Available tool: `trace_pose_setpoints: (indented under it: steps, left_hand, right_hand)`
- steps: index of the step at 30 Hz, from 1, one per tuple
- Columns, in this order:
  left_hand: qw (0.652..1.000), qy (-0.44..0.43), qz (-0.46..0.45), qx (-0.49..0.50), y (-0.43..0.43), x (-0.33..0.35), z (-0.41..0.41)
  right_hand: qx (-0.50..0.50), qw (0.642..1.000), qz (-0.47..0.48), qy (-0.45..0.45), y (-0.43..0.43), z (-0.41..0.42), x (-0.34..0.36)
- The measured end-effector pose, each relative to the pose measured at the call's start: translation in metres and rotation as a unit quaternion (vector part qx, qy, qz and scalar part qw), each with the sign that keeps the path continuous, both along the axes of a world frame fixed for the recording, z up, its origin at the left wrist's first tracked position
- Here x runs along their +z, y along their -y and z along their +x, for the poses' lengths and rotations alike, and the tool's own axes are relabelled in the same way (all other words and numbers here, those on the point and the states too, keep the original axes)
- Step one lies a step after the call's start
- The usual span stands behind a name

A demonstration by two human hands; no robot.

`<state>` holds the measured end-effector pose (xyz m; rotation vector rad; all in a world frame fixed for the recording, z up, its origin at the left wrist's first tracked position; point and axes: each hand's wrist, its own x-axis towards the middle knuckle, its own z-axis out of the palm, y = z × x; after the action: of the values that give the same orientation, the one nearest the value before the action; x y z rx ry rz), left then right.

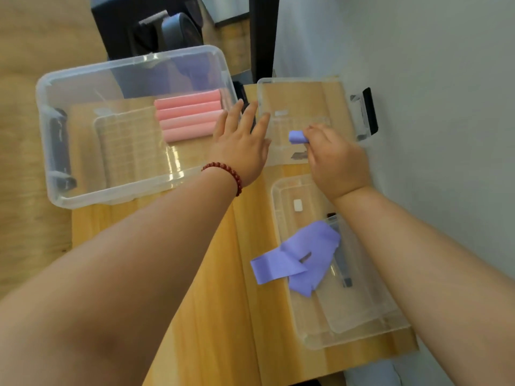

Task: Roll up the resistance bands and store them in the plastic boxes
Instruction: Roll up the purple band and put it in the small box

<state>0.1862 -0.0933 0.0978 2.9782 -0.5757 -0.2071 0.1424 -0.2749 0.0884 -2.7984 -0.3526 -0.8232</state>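
My right hand (335, 158) grips a rolled purple band (297, 137) over the small clear box (302, 87) at the back right. My left hand (241, 139) lies open, fingers straight, between that box and the large clear box (53, 151) on the left. Inside the large box several pink rolled bands (188, 115) lie side by side. An unrolled purple band (302, 257) lies draped over the edge of a clear lid (359, 321) at the front right.
The wooden table (211, 288) ends near the large box's left side, with wood floor beyond. A grey wall (446, 135) runs close on the right. A dark chair (156, 29) stands behind the large box. The small box has a black handle (370, 111).
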Motion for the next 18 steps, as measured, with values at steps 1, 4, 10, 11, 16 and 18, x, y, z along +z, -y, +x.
trace_pose_setpoints:
  steps: [1,4,10,11,16,18]
  left_hand:
    - [1.0,-0.003,0.005,0.001,0.004,-0.002,0.006]
    - [1.0,-0.018,0.009,0.01,0.011,-0.005,0.025]
    - [0.997,-0.065,-0.023,0.023,0.016,-0.014,0.047]
    - [0.997,-0.069,-0.034,0.026,0.017,-0.016,0.047]
    - [0.996,-0.064,-0.05,0.031,0.017,-0.02,0.048]
    - [0.996,-0.062,-0.052,0.03,0.018,-0.021,0.048]
  right_hand:
    - [0.008,1.0,0.002,-0.003,0.004,0.008,-0.001]
    - [0.062,0.998,-0.002,0.019,0.016,0.036,-0.007]
    - [0.126,0.991,-0.038,-0.01,0.031,0.095,-0.022]
    - [0.146,0.988,-0.042,-0.035,0.032,0.103,-0.023]
    - [0.199,0.951,-0.115,-0.207,0.028,0.137,-0.03]
    - [0.204,0.933,-0.17,-0.243,0.026,0.141,-0.033]
